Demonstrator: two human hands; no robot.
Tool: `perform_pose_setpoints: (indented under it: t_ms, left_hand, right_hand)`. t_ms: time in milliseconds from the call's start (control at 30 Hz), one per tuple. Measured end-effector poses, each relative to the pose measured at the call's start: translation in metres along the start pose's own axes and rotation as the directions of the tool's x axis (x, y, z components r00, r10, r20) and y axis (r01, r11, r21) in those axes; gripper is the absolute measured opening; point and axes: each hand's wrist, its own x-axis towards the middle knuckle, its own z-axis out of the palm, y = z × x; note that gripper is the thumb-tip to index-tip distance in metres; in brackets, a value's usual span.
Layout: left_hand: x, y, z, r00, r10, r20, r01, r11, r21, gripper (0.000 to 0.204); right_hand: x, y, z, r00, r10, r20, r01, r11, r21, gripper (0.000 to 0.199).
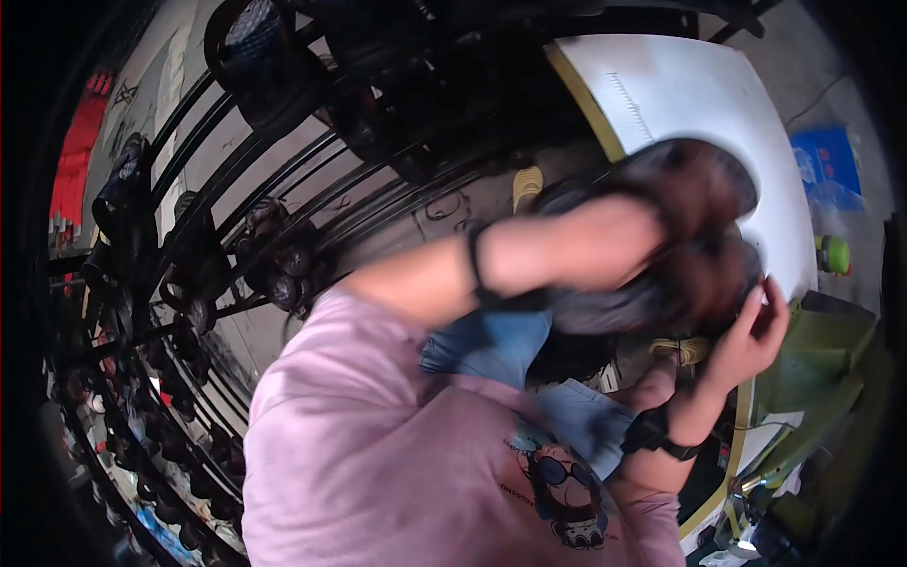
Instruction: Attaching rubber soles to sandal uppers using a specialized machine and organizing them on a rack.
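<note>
Two dark brown-black shoes, the upper one [704,184] and the lower one [704,283], hang side by side over the near part of a white tabletop [680,85]. Motion smears both. My left hand [619,236] reaches across from the left and is closed on the shoes, its fingers mostly hidden behind them. At the right end of the lower shoe is my right hand [751,335], thumb and fingers curled together at the shoe's edge. Dark bands circle both wrists.
Black metal racks [274,180] with several dark shoes [274,250] fill the left and far side. A blue bag [824,159] and a green-capped bottle [831,255] lie beyond the table's right edge. Olive-green material [812,369] stands close to my right hand.
</note>
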Motion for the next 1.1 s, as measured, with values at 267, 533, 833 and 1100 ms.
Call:
perform_pose_setpoints:
  t_ms: [267, 533, 833, 1100]
  left_hand:
    - [-0.331, -0.06, -0.063, 0.145, -0.914, 0.379, 0.979, 0.187, 0.075, 0.022]
    - [-0.436, -0.253, -0.02, -0.237, -0.958, -0.16, 0.86, -0.283, 0.424, 0.04]
    - [-0.401, -0.409, 0.027, -0.179, -0.984, -0.003, 0.772, -0.139, -0.62, 0.023]
    - [-0.37, -0.292, 0.061, -0.107, -0.992, 0.062, 0.389, -0.099, -0.916, 0.013]
  right_hand:
    - [0.056, -0.016, 0.159, 0.796, -0.422, 0.434, 0.478, 0.878, -0.024, 0.042]
    - [0.054, -0.004, 0.165, 0.746, -0.464, 0.478, 0.571, 0.815, -0.1, 0.061]
    - [0.055, -0.022, 0.171, 0.787, -0.328, 0.522, 0.422, 0.904, -0.067, 0.063]
    - [0.045, -0.009, 0.167, 0.806, -0.358, 0.472, 0.486, 0.855, -0.18, 0.065]
